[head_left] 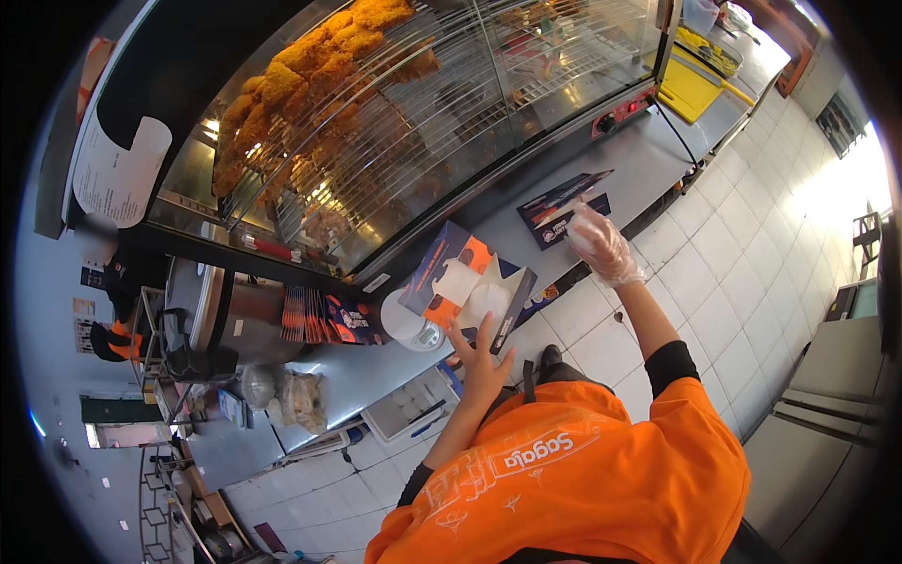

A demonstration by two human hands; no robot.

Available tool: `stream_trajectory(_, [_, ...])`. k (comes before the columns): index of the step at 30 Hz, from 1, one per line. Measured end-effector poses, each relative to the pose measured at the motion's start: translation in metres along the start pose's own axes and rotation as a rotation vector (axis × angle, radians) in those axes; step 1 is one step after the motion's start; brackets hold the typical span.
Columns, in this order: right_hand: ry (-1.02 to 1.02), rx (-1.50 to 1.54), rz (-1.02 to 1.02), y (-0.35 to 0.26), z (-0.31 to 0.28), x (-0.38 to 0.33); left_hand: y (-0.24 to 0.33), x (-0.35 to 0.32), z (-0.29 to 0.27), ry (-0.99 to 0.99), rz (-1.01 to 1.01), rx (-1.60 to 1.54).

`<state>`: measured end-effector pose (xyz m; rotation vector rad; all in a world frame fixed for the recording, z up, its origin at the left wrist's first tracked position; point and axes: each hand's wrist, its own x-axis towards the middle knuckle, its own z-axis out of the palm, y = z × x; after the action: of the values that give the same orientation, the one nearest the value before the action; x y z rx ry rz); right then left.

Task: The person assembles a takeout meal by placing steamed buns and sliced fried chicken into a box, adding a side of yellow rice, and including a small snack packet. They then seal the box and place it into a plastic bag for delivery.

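Observation:
My left hand is bare, with its fingers spread at the near edge of an open takeaway box. That box is dark blue and orange outside and white inside, and its flaps stand up. A round white kitchen scale shows beside it, partly covered by the box. Farther right, my right hand wears a clear plastic glove. Its fingers are bunched against the right side of a dark blue carton on the metal counter; what they hold, if anything, is hidden.
A heated glass display cabinet with wire racks and breaded fried pieces runs behind the counter. Folded cartons stand in a row at left. A yellow tray lies far right. Below is an open drawer.

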<state>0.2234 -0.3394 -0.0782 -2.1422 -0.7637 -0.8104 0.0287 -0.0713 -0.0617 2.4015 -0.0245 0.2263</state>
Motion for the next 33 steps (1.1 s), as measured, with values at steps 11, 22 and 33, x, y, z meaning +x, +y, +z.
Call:
stream_trajectory(11, [-0.336,-0.028,-0.213,0.053,0.037,0.045,-0.039,0.033,0.009,-0.006,0.067,0.008])
stream_trajectory(22, [-0.257,0.985,1.393,0.039,0.045,0.070,-0.009,0.086,-0.015,-0.014,0.297,-0.014])
stream_trajectory(33, [-0.301,1.212,1.251,0.030,0.036,0.083,0.014,0.194,0.085,-0.026,0.355,0.730])
